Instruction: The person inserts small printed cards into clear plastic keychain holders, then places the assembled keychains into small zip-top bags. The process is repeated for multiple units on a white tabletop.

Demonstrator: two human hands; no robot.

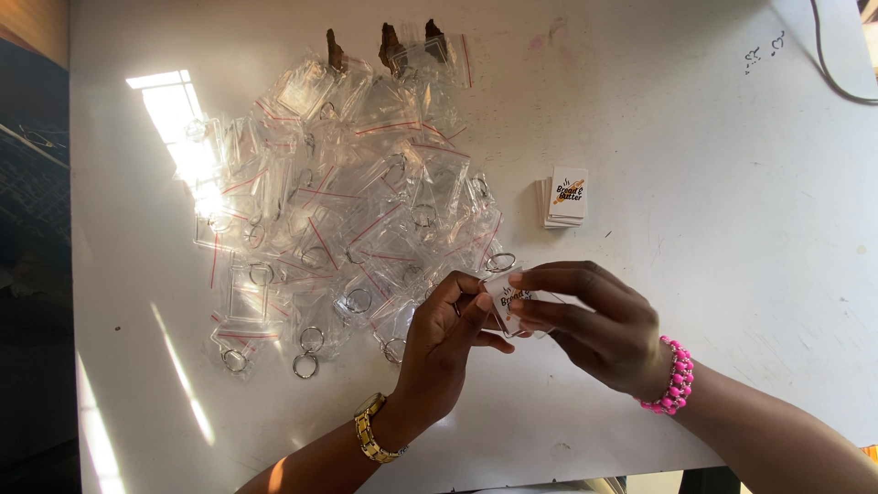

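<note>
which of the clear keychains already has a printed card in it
The clear keychain pinched between the left hand and right hand. It shows a printed card inside; the ones in the bagged pile look blank.

Small craft wkshop: white worktable [732, 274] w/ bagged keyring blanks [338, 210] (heaped), printed inserts [565, 198].

Bare forearms, no sleeves. Gold link watch band [373, 435] on left wrist; bracelet of bright pink beads [675, 376], several rows deep, on right wrist.
</note>
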